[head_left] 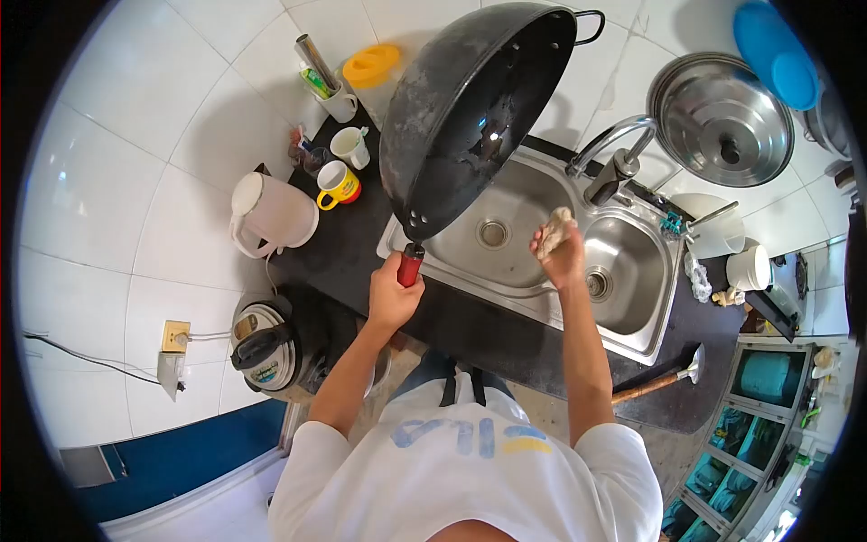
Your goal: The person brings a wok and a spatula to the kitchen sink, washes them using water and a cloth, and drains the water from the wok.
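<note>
My left hand [396, 294] is wrapped round the red handle of a large black wok [470, 117]. The wok is held up and tilted over the left side of the sink, its inner face turned toward the right and looking wet. In my right hand [565, 257] is a pale beige wad, perhaps a piece of loofah [555, 233], gripped above the divider between the two basins. It is apart from the wok. Below lies the steel double sink [528, 293], with the curved faucet [623, 163] at its back edge.
Left of the sink stand a kettle [275, 210], a yellow-and-red mug [339, 184], a white cup [350, 146] and a pressure cooker [262, 343]. A wooden-handled spatula [659, 381] lies front right. A steel lid [721, 117] leans on the back wall.
</note>
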Action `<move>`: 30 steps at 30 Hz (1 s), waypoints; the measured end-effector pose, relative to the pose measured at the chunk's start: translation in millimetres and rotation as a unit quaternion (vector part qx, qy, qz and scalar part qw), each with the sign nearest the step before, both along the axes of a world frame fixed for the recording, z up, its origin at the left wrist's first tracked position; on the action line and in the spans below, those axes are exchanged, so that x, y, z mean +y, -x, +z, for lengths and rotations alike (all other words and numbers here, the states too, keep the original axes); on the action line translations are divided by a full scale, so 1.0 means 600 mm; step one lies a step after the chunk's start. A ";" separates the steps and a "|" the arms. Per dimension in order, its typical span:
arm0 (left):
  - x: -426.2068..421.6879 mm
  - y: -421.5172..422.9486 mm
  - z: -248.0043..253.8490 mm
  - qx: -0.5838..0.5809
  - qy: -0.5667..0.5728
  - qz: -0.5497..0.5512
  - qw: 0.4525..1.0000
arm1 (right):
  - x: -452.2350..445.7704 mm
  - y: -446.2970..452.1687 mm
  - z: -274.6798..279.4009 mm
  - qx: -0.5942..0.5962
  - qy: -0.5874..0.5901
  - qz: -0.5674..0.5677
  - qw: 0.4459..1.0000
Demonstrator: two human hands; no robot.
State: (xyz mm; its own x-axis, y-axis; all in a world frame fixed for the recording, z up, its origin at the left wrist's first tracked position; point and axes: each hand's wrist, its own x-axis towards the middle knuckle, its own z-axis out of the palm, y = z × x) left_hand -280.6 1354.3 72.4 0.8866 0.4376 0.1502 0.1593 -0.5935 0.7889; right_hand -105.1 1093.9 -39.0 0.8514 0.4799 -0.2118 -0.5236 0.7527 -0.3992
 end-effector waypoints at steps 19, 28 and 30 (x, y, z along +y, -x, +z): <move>0.040 0.016 -0.015 0.014 0.005 -0.047 0.999 | 0.054 -0.013 -0.015 -0.053 0.412 -0.085 0.906; 0.064 0.026 -0.006 0.028 -0.001 -0.032 0.999 | 0.078 -0.030 -0.015 -0.050 0.468 -0.109 0.876; 0.070 0.025 -0.004 0.023 0.001 -0.030 0.999 | 0.067 -0.052 -0.067 -0.087 0.484 -0.122 0.862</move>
State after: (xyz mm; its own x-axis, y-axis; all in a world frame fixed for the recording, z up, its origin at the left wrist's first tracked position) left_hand -295.5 1396.2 70.0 0.9174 0.3829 0.1080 0.1587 -0.6011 0.7832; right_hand -74.1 1134.4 -79.0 0.9616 -0.0481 -0.2702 -0.2643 0.1025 -0.9590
